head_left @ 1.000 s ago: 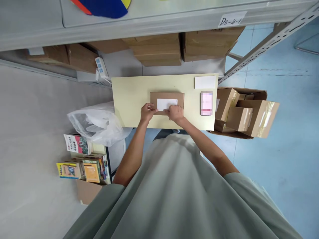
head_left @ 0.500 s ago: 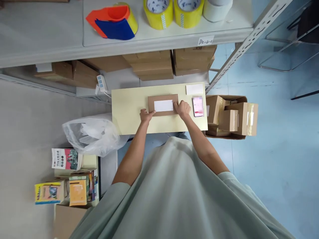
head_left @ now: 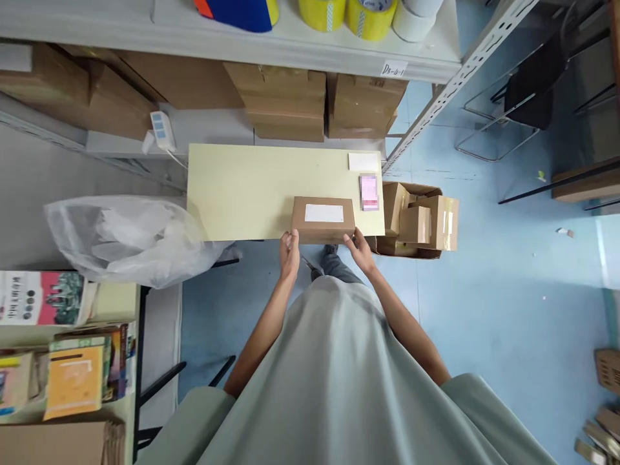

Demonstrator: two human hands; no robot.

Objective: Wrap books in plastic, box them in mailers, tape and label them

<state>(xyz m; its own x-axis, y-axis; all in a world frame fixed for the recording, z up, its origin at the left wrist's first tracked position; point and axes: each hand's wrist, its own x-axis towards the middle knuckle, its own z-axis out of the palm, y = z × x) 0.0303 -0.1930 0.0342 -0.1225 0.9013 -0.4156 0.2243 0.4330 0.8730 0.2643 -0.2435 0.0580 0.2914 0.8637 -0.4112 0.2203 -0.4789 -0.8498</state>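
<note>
A small brown cardboard box point(head_left: 323, 230) with a white label point(head_left: 324, 214) on top is at the front edge of the pale yellow table point(head_left: 237, 187), its near side jutting past the edge. My left hand point(head_left: 289, 253) grips its left near corner, fingers against the side. At the opposite corner, my right hand point(head_left: 359, 250) holds the box with thumb and fingers. A phone point(head_left: 369, 192) with a lit pink screen lies on the table to the right, and behind it is a white slip of paper point(head_left: 364, 161).
Right of the table stands an open carton point(head_left: 411, 187) of packed boxes. A clear plastic bag point(head_left: 130, 239) hangs at the left, above a side table with books point(head_left: 75, 381). The shelf point(head_left: 290, 55) ahead carries tape rolls point(head_left: 371, 18); a chair point(head_left: 527, 97) stands far right.
The box has come toward me to the table's front edge. My hands have moved from its top label to its two sides. The view has shifted back and to the right.
</note>
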